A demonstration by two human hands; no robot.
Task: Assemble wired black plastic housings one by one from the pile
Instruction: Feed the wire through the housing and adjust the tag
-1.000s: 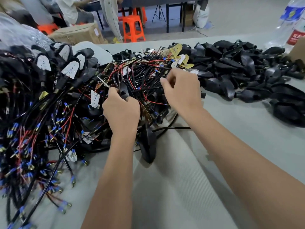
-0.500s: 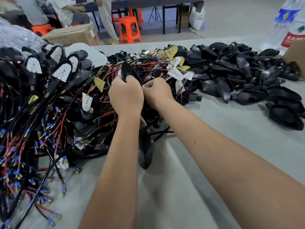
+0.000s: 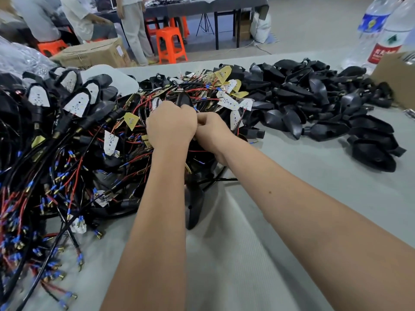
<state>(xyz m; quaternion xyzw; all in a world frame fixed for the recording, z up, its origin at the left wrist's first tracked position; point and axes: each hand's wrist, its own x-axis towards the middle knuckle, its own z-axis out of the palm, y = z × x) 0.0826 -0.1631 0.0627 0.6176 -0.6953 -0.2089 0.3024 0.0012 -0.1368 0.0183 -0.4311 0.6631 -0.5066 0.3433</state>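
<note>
Gripping one black housing (image 3: 184, 98) in my left hand (image 3: 170, 129), I am pinching something hidden with my right hand (image 3: 210, 131). Many loose housings (image 3: 314, 104) are waiting beside the big wired pile (image 3: 67, 142).

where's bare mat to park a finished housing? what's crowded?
Free: the grey mat near the person, between the forearms, and right of the right arm up to the loose black housings. Crowded: the wire tangle on the left, where left hand and right hand work; water bottles far right.

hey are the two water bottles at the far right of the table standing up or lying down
Standing up. Both water bottles rise upright from the table beside a cardboard box; their tops are cut off by the frame.
</note>
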